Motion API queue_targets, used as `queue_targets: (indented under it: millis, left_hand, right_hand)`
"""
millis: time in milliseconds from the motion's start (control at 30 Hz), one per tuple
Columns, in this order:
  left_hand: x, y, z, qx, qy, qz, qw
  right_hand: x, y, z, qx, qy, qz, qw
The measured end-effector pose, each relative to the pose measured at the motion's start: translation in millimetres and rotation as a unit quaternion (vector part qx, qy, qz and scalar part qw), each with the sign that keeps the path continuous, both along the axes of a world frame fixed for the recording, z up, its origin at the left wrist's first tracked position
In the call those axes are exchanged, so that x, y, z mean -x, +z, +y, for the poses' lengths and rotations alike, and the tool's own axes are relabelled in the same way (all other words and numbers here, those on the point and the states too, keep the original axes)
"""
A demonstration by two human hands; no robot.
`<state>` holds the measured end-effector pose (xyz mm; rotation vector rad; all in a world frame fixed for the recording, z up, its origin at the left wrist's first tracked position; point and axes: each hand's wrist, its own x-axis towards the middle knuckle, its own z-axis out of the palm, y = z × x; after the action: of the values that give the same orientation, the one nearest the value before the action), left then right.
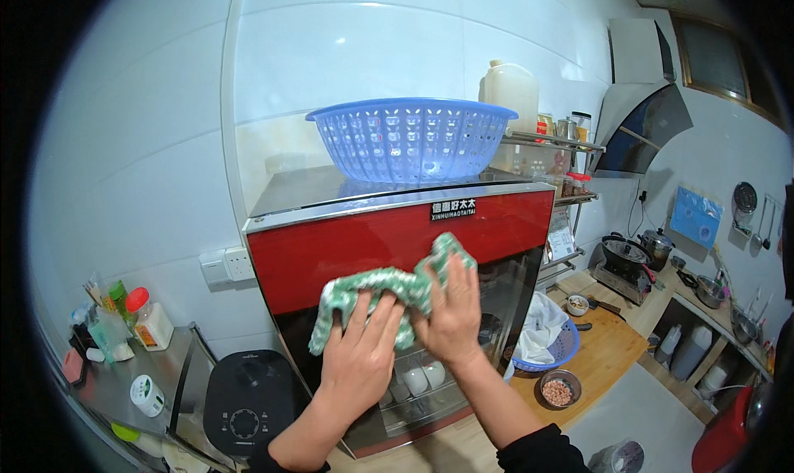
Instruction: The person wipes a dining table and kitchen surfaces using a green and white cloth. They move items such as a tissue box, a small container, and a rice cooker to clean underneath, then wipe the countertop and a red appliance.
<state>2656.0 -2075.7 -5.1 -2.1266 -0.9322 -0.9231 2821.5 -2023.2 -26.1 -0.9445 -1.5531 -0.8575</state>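
A green and white cloth is spread against the front of a red cabinet with a dark glass door. My left hand presses the cloth's left part flat with its fingers spread. Against the cloth's upper right end lies my right hand, fingers pointing up. White cups show through the glass below the hands. On the cabinet's metal top stands a blue plastic basket, above both hands.
A black appliance and a metal shelf with jars are at the left. At the right are a wooden board, a bowl of pinkish pieces, a smaller blue basket and a black pan on a stove.
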Motion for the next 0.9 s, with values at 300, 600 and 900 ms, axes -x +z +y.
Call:
queue_targets:
  millis: [300, 600, 900]
  left_hand:
    - [-68.1, 14.8, 27.8, -0.042, 0.004, 0.014, 0.999]
    - [-117.4, 9.9, 42.1, -0.023, 0.003, 0.048, 0.999]
    - [-126.8, -29.4, 37.2, -0.035, 0.073, 0.046, 0.996]
  right_hand:
    - [-69.3, 34.1, 21.8, -0.02, -0.023, 0.058, 0.998]
    - [-123.8, 23.3, 36.7, -0.007, -0.019, 0.068, 0.998]
    - [-115.7, -16.2, 39.4, 0.016, 0.078, 0.028, 0.996]
